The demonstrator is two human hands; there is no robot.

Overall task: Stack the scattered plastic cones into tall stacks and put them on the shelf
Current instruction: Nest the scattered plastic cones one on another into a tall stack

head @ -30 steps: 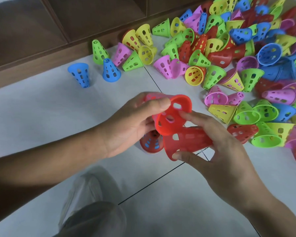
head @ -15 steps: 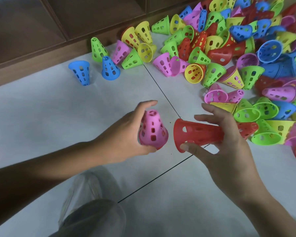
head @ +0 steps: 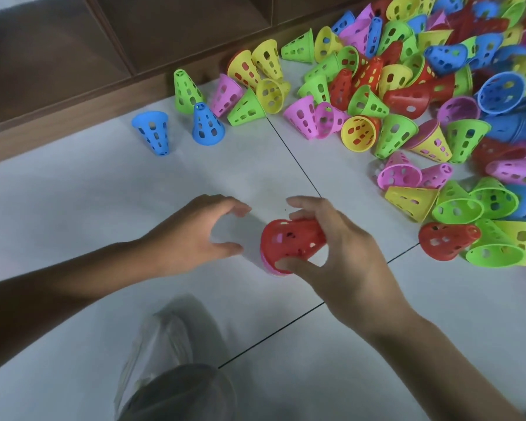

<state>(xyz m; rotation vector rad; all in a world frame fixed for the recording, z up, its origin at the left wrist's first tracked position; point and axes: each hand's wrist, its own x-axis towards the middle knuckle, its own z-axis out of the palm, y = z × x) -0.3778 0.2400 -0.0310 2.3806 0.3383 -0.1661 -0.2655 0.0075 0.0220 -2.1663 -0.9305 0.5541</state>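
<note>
You are gripping the red cone in your right hand, thumb under its wide rim and fingers curled over its narrow end. It is lying almost on its side, long axis running left to right, with the wide mouth facing your left hand and the tip pointing toward the pile. A pink cone is showing only as a sliver under the red rim, so the two seem to be nesting, though how deep you cannot tell. Your left hand is hovering just beside the mouth, apart from it, fingers and thumb curved loosely around nothing. The next cones are lying to your right: a red one and a green one are sitting nearest, on the floor, well within reach of the right hand and far from the left. The shelf is standing ahead and to the left, beyond two blue cones. You are probably needing to pass the stack leftward, freeing the right for picking.
</note>
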